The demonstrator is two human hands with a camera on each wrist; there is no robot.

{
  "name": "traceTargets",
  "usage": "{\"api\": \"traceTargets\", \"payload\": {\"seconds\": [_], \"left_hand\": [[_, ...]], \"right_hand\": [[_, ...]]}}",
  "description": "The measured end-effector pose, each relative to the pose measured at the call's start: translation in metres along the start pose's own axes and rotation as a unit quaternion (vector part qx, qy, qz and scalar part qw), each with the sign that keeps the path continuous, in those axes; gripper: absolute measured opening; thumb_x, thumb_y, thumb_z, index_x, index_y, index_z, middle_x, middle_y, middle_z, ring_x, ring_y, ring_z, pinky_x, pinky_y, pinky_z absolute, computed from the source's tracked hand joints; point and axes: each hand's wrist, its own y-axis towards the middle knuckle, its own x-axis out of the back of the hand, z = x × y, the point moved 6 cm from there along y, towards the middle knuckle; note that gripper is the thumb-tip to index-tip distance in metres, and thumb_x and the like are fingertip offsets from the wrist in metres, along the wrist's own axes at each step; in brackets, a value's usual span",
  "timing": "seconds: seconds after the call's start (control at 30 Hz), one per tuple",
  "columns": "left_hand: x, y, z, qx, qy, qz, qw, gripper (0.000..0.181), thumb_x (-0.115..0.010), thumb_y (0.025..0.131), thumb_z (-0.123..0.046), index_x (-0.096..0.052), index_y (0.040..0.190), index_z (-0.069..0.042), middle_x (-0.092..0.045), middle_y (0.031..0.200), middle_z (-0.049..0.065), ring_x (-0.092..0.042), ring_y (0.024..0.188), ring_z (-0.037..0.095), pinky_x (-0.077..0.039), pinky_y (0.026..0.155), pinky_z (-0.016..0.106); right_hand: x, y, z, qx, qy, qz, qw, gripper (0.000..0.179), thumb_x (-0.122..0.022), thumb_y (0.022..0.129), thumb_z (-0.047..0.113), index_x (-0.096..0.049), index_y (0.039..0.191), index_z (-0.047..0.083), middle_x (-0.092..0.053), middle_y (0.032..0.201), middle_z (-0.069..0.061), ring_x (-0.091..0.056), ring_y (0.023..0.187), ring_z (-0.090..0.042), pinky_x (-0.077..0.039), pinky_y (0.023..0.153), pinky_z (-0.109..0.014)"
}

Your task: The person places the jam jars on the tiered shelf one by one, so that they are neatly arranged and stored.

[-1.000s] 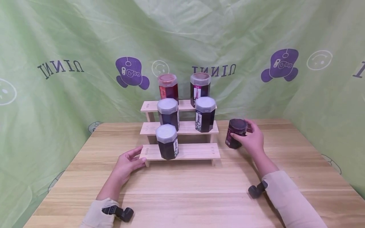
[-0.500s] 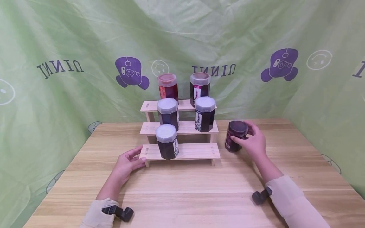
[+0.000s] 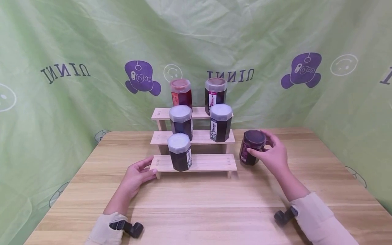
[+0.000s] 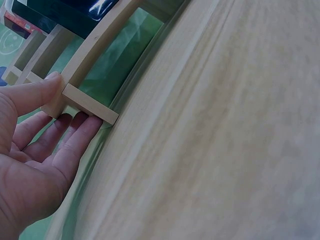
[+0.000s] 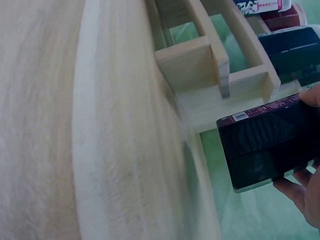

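Observation:
A three-tier wooden display stand (image 3: 212,162) stands on the table. My left hand (image 3: 137,176) grips the left end of its lowest board, thumb on top and fingers below beside the leg (image 4: 90,104). My right hand (image 3: 274,156) holds a dark octagonal jar (image 3: 255,137) with a purple label, thumb on the near side and fingers behind. In the right wrist view the held jar (image 5: 270,145) is beside the stand's right end, its base toward the table. A dark jar with a white lid (image 3: 180,153) occupies the left part of the lowest board.
On the middle board are two white-lidded dark jars, a left one (image 3: 181,122) and a right one (image 3: 220,124). The top board bears a red jar (image 3: 181,93) and a dark pink-labelled jar (image 3: 215,93). Green printed cloth (image 3: 196,37) hangs behind the wooden table (image 3: 196,207).
My right hand has brought the held jar nearer the front, and the jar's base has tilted slightly left toward the stand. The left hand and the stand stay in place.

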Motion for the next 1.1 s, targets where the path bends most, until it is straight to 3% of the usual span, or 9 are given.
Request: {"api": "traceTargets", "payload": {"seconds": [0.53, 0.93, 1.1], "left_hand": [[0.0, 0.0, 0.003, 0.001, 0.004, 0.0, 1.0, 0.069, -0.065, 0.086, 0.011, -0.033, 0.147, 0.006, -0.034, 0.148, 0.03, -0.066, 0.098, 0.01, -0.057, 0.089, 0.034], [0.0, -0.001, 0.0, 0.002, 0.004, -0.002, 1.0, 0.066, -0.062, 0.088, 0.012, -0.034, 0.147, 0.006, -0.036, 0.147, 0.031, -0.065, 0.097, 0.009, -0.057, 0.09, 0.035], [0.0, 0.0, 0.0, 0.0, 0.004, -0.002, 1.0, 0.066, -0.063, 0.087, 0.012, -0.034, 0.147, 0.007, -0.037, 0.145, 0.032, -0.065, 0.097, 0.01, -0.057, 0.089, 0.035]], "right_hand": [[0.003, -0.013, 0.032, 0.042, -0.007, 0.016, 0.999, 0.086, -0.091, 0.065, 0.014, -0.05, 0.14, 0.007, -0.06, 0.126, -0.018, -0.057, 0.115, -0.032, -0.056, 0.091, -0.041], [-0.007, -0.021, 0.043, 0.041, 0.014, 0.034, 0.9985, 0.085, -0.091, 0.064, 0.011, -0.052, 0.138, 0.006, -0.061, 0.126, -0.015, -0.057, 0.116, -0.03, -0.056, 0.09, -0.034], [-0.015, -0.023, 0.045, 0.034, 0.035, 0.043, 0.9979, 0.084, -0.091, 0.063, 0.008, -0.052, 0.138, 0.008, -0.061, 0.126, -0.014, -0.057, 0.116, -0.028, -0.056, 0.091, -0.038]]}}
